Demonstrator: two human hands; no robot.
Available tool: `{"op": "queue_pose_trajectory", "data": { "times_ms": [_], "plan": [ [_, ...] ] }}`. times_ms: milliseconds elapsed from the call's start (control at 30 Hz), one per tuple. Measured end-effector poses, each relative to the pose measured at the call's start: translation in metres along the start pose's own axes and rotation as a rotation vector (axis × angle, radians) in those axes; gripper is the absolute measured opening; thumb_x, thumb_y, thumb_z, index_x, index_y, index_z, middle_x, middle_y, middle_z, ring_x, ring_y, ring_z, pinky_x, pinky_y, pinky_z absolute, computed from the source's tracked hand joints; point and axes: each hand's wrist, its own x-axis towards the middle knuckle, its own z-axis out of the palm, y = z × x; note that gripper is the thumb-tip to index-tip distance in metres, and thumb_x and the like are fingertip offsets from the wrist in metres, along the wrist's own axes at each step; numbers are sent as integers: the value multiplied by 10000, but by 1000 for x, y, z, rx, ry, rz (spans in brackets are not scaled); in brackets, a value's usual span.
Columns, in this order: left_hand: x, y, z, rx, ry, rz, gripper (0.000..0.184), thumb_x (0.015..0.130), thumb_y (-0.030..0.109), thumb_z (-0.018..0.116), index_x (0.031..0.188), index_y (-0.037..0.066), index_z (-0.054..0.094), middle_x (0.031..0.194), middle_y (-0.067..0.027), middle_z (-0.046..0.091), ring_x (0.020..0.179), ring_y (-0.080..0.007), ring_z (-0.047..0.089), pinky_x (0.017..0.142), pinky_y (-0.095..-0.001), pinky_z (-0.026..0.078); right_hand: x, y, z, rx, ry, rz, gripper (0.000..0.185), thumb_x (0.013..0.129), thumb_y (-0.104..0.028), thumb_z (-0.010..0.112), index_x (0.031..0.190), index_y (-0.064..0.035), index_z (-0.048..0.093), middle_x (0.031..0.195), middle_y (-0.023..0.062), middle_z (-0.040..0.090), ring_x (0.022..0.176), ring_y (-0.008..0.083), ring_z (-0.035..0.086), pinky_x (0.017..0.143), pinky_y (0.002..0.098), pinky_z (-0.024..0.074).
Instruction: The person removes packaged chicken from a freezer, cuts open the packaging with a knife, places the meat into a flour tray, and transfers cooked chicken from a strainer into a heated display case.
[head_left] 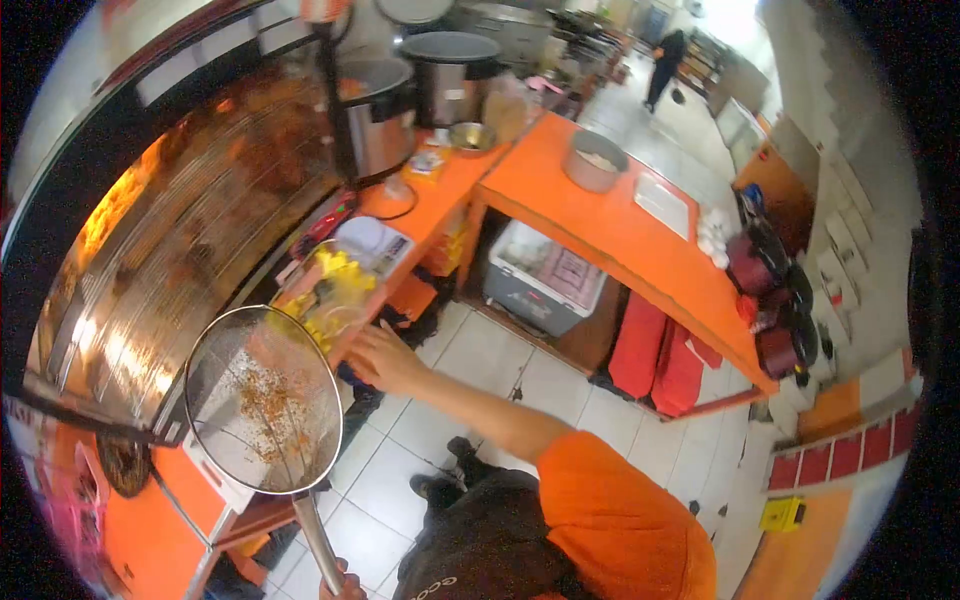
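Note:
My left hand (345,587) at the bottom edge is closed around the metal handle of a round mesh strainer (215,400). Brown crumbs and specks lie in its mesh. My right hand (382,360) reaches out over the counter's edge, slightly blurred, its fingers apart. Close to those fingers lies a clear plastic bag with yellow pieces (335,285). A kitchen scale (375,245) with a round pan sits just behind the bag. Under the strainer, a white tray (222,478) is partly hidden.
A glass-fronted grill with flames (120,200) stands at left. Large metal pots (452,75) stand behind the scale. The orange counter (570,215) carries a round pan (596,162) and a white tray (662,205). Below is a grey cooler (530,300). A person (665,65) stands far back.

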Motion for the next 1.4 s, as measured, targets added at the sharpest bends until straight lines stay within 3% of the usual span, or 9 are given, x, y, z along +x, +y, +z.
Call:
{"op": "queue_pose_trajectory", "data": {
  "times_ms": [167,367,500,600,667,867,1067,1167,1400],
  "plan": [
    [27,-22,47,239,-150,-103,571,830,7,649,1332,50,379,738,27,436,469,-37,400,380,-172,340,-219,12,-88,66,-170,591,340,877,-195,618,1182,-45,600,977,184,660,931,365,616,879,460,463],
    [63,-114,167,490,-485,-382,559,838,14,654,1328,51,388,747,28,450,473,-36,407,390,-171,349,-558,-26,-184,-250,3,1071,368,897,-292,565,1200,-88,599,1062,167,656,1034,349,607,899,481,474],
    [78,-218,263,620,-784,-643,551,843,18,658,1325,51,394,752,29,459,476,-35,411,397,-170,355,-667,-80,-284,-31,104,1729,344,893,-283,560,1177,-98,617,1096,159,660,1062,335,613,923,478,472],
    [59,-322,341,842,-818,-806,508,892,75,644,1335,54,394,802,22,519,527,-43,470,455,-163,412,-762,-123,-352,33,494,1689,322,889,-277,574,1144,-90,636,1073,154,675,1010,333,639,892,455,495],
    [54,-386,400,700,-707,-1115,577,749,77,759,1241,72,458,724,39,459,487,-35,429,389,-208,335,-810,-126,-370,-230,706,1631,262,876,-241,613,1085,-93,672,979,137,705,905,334,663,816,430,527],
    [-1,-589,540,1263,-923,-1120,609,842,158,728,1333,43,387,720,54,434,535,-42,423,461,-203,318,-976,-134,-460,-479,1030,1654,226,874,-177,629,1040,-31,673,876,171,698,789,300,677,728,376,546],
    [47,-839,625,1154,-1156,-1494,326,952,146,589,1240,108,442,660,72,374,476,-40,349,412,-204,258,-1130,-183,-456,-462,659,2232,279,885,-289,577,980,-38,652,811,209,669,751,357,660,680,418,542],
    [31,-956,697,1106,-1204,-1521,230,982,153,530,1199,126,457,651,79,364,475,-26,331,408,-194,250,-1152,-226,-419,-235,754,2512,301,910,-312,506,896,-49,654,788,196,662,791,343,654,669,429,536],
    [-18,-1178,872,1043,-1261,-1427,36,990,151,514,1009,157,485,657,90,344,496,-7,309,430,-164,277,-1209,-132,-550,307,1143,2695,266,921,-265,497,915,-46,648,765,164,650,734,290,634,622,383,512]
  ]
}}
